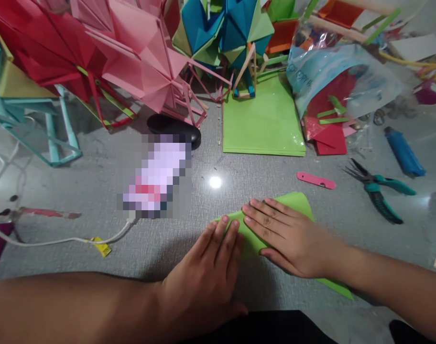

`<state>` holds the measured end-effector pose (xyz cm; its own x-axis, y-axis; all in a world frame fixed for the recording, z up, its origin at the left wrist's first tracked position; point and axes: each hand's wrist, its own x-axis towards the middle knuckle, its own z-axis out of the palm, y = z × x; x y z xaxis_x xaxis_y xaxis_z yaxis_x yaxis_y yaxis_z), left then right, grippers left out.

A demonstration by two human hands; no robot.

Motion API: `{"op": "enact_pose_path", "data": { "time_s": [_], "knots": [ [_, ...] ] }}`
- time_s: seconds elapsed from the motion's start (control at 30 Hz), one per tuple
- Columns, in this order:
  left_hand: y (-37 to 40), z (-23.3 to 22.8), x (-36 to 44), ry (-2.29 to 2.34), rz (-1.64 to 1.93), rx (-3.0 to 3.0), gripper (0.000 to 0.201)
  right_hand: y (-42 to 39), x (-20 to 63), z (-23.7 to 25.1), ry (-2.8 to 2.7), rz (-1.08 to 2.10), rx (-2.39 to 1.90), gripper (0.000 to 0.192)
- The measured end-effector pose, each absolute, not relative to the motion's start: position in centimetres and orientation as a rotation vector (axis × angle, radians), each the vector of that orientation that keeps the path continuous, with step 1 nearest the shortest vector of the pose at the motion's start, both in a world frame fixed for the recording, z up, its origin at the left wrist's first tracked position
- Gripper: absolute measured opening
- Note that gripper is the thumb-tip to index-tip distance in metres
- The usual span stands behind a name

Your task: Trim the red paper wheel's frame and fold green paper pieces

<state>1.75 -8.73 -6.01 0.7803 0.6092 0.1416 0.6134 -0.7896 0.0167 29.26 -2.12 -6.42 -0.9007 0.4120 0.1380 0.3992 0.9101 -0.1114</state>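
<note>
Paper [302, 204]: green, seemingly folded, on the table [261, 177] beneath both hands
Left hand [209, 267]: fingers together, pressing its left end, likely against sliding
Right hand [293, 236]: flat, thumb apart, probably keeping layers down
Sheets [264, 119]: stacked beyond, perhaps for easy reach
Pliers [374, 184]: off right, likely leaving working room

The paper [252, 242] is lime green — the pliers [372, 181], teal and black.
</note>
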Motion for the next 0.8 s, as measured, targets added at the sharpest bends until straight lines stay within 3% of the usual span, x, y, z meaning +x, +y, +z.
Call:
{"op": "enact_pose_path", "data": {
  "time_s": [0.6, 0.8],
  "knots": [
    [-8.8, -7.0, 1.4, -1.049, -0.247, -2.964, 0.103, -2.9, 29.1, -5.9, -2.912, -0.020, -0.739, 0.058],
    [-9.6, -7.4, 1.3, -1.149, -0.215, -2.923, 0.104, -3.7, 29.5, -5.6, -2.899, -0.188, -0.916, 0.072]
  ]
}}
